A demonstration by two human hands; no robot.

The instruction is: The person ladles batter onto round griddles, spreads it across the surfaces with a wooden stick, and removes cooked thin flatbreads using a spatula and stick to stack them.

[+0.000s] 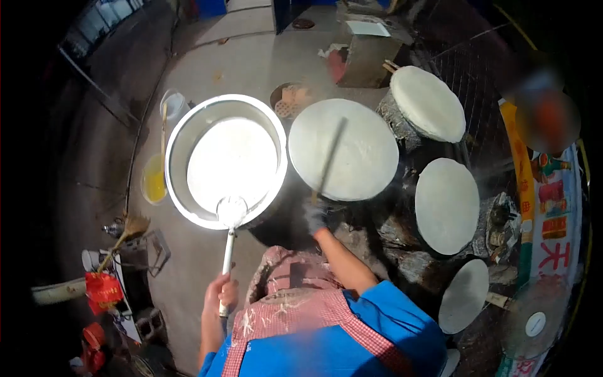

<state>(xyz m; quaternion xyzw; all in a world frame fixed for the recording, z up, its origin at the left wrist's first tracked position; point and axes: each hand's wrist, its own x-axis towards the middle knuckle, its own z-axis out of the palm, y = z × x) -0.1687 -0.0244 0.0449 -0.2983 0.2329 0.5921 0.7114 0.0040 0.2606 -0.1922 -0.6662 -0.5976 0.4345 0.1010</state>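
My left hand (221,293) is wrapped round the pale handle of a ladle (228,251). The ladle's bowl holds white batter and sits at the near rim of a large metal pot (172,182). More white batter (232,163) lies inside the pot. My right hand (314,218), in a grey glove, is closed round the short handle of a long thin spreader (333,157). That spreader, smeared by motion, reaches across a round griddle covered by a smooth white layer (364,147). Whether its blade touches the layer I cannot tell.
Several more round white sheets curve down the right, including one (430,103) at the back and another (446,206). A container of yellow liquid (153,180) and a white tub (174,102) stand left of the pot. A cardboard box (369,58) is behind; a printed banner (553,245) hangs at right.
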